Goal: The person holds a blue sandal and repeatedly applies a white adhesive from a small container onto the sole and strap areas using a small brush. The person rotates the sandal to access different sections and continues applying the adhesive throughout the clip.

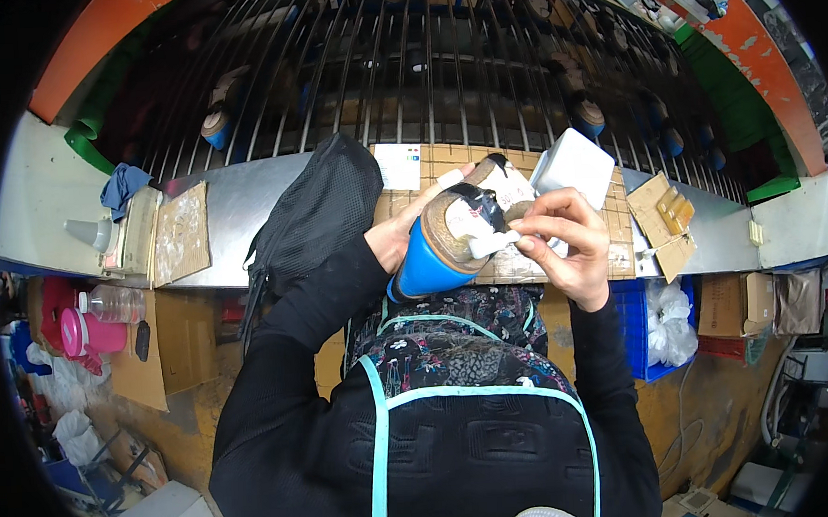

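My left hand (pixel 399 233) is wrapped round a shoe upper on a blue last (pixel 433 257), tilted with its underside up. The underside shows a brown rim, whitish patches and black strips. My right hand (pixel 568 241) is closed in a pinch on a small white tool (pixel 494 244), whose flat end lies against the near edge of the underside. What kind of tool it is I cannot make out. Just beyond my right hand stands a white open container (pixel 576 168). Below the shoe lies a brown gridded board (pixel 610 248) on the bench.
A black mesh bag (pixel 322 207) lies left of the shoe. Beyond the bench runs a roller conveyor (pixel 405 81) carrying other blue lasts (pixel 216 128). Yellow blocks (pixel 676 212) sit on cardboard at the right. Below stand a blue crate (pixel 635 331) and a pink bucket (pixel 86 334).
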A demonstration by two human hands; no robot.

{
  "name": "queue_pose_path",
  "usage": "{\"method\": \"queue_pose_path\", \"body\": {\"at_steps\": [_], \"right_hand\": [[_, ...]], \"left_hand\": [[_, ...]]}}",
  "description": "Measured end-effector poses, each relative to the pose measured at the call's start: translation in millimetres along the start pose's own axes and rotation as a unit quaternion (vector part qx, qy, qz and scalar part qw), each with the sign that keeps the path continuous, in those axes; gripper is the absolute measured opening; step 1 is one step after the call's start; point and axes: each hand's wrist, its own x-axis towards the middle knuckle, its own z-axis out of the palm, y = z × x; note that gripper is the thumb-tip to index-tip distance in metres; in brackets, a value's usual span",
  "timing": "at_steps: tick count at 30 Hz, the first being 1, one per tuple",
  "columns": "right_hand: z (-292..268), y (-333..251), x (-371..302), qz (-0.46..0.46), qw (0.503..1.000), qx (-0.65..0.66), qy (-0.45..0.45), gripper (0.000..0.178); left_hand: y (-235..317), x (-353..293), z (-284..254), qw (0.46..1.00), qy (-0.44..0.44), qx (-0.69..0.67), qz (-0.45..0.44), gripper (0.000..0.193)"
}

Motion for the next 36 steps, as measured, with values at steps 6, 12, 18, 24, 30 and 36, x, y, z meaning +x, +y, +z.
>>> {"method": "queue_pose_path", "body": {"at_steps": [6,12,18,24,30,36], "right_hand": [[1,7,15,-0.032,0.998,-0.029,-0.041,0.020],[-3,21,25,-0.042,0.993,-0.022,-0.108,0.018],[-7,32,31,-0.076,0.984,-0.017,-0.163,0.018],[-15,33,31,-0.079,0.977,-0.034,-0.196,0.020],[-26,28,31,-0.062,0.970,-0.077,-0.222,0.022],[-34,25,29,-0.058,0.964,-0.099,-0.238,0.022]], "left_hand": [[-16,-9,-22,0.934,-0.285,-0.139,-0.163,0.055],[-35,-25,-19,0.903,-0.266,-0.229,-0.246,0.069],[-65,-17,-11,0.816,-0.286,-0.378,-0.332,0.081],[-68,-17,-16,0.846,-0.264,-0.337,-0.319,0.080],[-74,-11,-10,0.840,-0.260,-0.347,-0.325,0.079],[-78,-4,-11,0.848,-0.261,-0.331,-0.322,0.078]]}}
